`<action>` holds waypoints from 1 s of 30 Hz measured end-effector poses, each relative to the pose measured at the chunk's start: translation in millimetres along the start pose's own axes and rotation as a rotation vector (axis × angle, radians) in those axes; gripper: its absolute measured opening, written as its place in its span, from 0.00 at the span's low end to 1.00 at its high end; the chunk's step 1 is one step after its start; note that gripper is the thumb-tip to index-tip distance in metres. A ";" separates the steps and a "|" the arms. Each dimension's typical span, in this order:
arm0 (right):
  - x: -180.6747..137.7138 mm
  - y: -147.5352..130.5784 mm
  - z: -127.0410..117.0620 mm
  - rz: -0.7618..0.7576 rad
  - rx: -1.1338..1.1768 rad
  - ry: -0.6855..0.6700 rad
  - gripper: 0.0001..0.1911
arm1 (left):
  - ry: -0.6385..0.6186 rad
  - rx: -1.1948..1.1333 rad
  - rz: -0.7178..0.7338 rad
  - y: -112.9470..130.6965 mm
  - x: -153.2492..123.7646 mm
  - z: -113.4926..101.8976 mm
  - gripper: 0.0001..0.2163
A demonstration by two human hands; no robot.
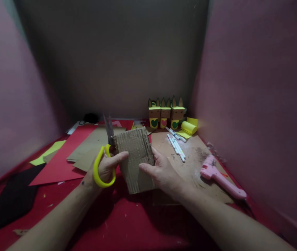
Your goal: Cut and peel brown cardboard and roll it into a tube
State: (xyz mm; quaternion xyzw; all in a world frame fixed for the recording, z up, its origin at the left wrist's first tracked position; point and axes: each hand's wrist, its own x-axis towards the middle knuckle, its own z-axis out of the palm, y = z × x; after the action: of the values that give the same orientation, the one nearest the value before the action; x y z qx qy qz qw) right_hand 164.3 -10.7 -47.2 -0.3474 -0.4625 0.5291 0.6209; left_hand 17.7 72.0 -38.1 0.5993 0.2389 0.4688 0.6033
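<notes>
Cardboard piece (135,158) pinched by right hand (161,172) fingers; left hand (106,167) fingers closed through yellow scissors (103,164), blades up.

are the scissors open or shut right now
Cannot tell: the scissors blades stick up behind the cardboard piece, blurred, in the left hand.

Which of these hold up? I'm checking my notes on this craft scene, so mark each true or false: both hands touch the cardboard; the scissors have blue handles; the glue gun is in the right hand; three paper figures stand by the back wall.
1. Both hands touch the corrugated cardboard piece. True: the left hand and the right hand grip its sides.
2. The scissors have blue handles. False: they are yellow, in the left hand.
3. The pink glue gun is in the right hand. False: it lies on the brown board.
4. Three paper figures stand by the back wall. True.
</notes>
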 end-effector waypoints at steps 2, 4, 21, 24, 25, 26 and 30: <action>0.1 1.1 0.4 -0.032 -0.016 -0.005 0.22 | -0.009 -0.002 0.018 -0.9 -0.2 -1.0 0.17; -0.6 1.5 0.9 -0.051 -0.040 0.000 0.21 | -0.018 -0.017 0.029 -0.7 0.0 -1.7 0.19; -9.4 1.0 1.3 -0.151 -0.106 -0.050 0.19 | 0.002 0.018 0.076 5.3 -10.4 -4.2 0.22; -9.5 1.4 1.3 -0.164 -0.100 -0.059 0.18 | 0.016 0.024 0.081 7.4 -10.9 -3.0 0.22; -9.3 1.1 1.7 -0.159 -0.098 -0.051 0.17 | 0.020 0.029 0.079 8.2 -10.9 -1.8 0.22; -9.0 0.5 2.2 -0.146 -0.089 -0.046 0.17 | 0.031 0.029 0.072 8.9 -11.0 -0.1 0.23; -5.3 -2.0 3.9 -0.026 0.031 -0.011 0.18 | 0.123 -0.023 -0.035 9.6 -11.8 9.2 0.24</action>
State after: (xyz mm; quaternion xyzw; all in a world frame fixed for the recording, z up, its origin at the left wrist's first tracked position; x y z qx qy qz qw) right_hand 161.2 -16.4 -45.1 -0.3288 -0.4622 0.5297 0.6306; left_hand 17.5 55.9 -30.7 0.5580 0.2809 0.4969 0.6024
